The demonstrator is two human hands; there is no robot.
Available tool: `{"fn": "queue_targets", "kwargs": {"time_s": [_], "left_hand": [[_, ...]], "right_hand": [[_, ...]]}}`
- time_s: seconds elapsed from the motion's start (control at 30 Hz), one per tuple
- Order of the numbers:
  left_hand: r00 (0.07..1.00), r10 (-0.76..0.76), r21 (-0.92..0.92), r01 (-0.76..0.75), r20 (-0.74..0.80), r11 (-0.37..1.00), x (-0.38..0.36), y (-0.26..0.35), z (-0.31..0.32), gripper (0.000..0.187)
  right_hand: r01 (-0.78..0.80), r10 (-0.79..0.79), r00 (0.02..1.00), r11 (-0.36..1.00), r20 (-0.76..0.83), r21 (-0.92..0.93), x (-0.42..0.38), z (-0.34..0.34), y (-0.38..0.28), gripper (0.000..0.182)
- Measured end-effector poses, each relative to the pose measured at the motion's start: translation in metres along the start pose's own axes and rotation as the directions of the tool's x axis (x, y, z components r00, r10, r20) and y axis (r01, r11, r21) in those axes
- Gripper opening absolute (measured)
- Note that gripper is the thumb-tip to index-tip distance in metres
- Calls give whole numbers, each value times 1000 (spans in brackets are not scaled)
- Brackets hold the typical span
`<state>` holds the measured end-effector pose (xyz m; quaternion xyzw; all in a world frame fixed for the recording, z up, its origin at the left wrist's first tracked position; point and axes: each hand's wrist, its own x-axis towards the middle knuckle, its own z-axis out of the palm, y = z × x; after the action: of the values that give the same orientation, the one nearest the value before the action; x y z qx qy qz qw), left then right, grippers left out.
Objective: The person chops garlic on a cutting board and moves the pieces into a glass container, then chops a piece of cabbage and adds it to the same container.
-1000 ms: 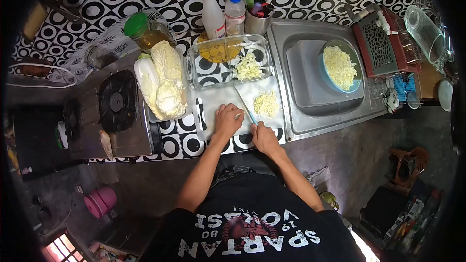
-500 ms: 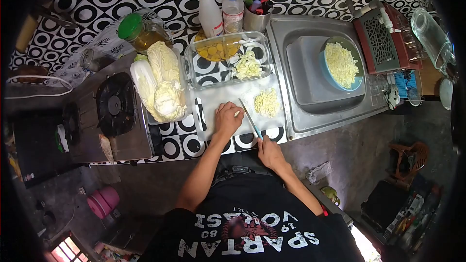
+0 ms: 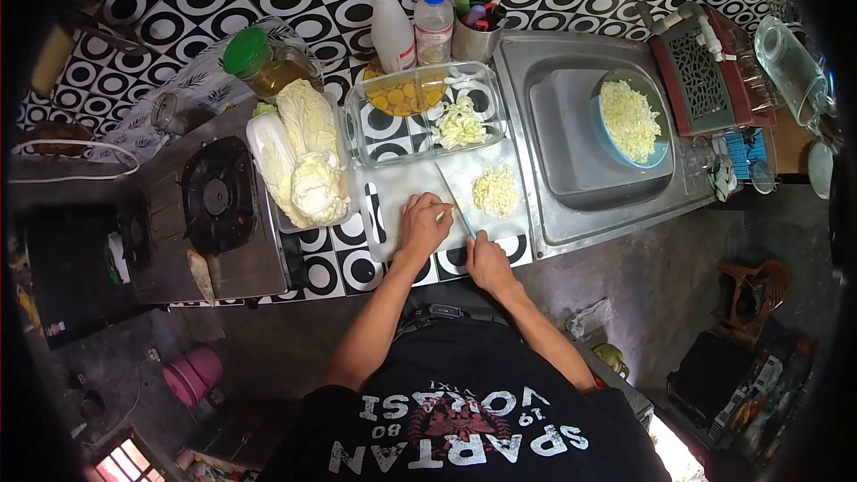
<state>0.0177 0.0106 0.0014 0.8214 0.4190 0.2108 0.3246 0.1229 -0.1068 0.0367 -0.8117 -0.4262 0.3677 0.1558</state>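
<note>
My right hand (image 3: 488, 261) is wrapped round the blue handle of a knife (image 3: 453, 196), whose blade points away from me over the white cutting board (image 3: 402, 180). Beside the blade, my left hand (image 3: 426, 223) is closed on a small pale piece of cabbage (image 3: 444, 211), mostly hidden under the fingers. A pile of chopped cabbage (image 3: 496, 191) lies on the board to the right of the knife. Behind the board stands a divided glass container (image 3: 386, 159) with cut cabbage pieces (image 3: 461, 122) in its right compartment.
Whole napa cabbages (image 3: 302, 147) fill a tray at left, next to the stove (image 3: 214, 199). A bowl of chopped cabbage (image 3: 628, 123) stands in the sink (image 3: 571, 174) at right. Bottles (image 3: 434, 29) and a utensil cup (image 3: 475, 41) line the back wall.
My right hand and the knife have shifted slightly left and toward my left hand. The whole view has moved a little; both holds look the same.
</note>
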Motion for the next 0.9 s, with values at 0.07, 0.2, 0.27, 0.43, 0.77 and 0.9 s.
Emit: {"fn": "queue_targets", "kwargs": {"time_s": [0.07, 0.2, 0.27, 0.43, 0.77, 0.9], "left_hand": [[999, 34, -4, -35, -14, 999, -1, -3, 1, 10], [998, 46, -8, -46, -45, 999, -1, -4, 0, 9], [996, 59, -58, -63, -68, 996, -2, -7, 1, 11], [996, 19, -69, -25, -85, 997, -2, -7, 1, 12], [998, 19, -65, -23, -62, 998, -2, -7, -1, 10], [998, 28, -62, -31, -59, 998, -2, -7, 0, 9]], "right_hand": [[9, -9, 1000, 1000, -9, -5, 7, -1, -5, 33], [40, -40, 999, 999, -13, 14, 10, -6, -7, 34], [50, -50, 999, 999, -4, 11, 8, -9, -6, 35], [-19, 19, 994, 1000, 111, 5, -10, -30, -10, 34], [-13, 15, 999, 999, 43, -31, -36, -19, 2, 35], [-34, 37, 997, 999, 63, -42, -29, -10, 5, 31]]}}
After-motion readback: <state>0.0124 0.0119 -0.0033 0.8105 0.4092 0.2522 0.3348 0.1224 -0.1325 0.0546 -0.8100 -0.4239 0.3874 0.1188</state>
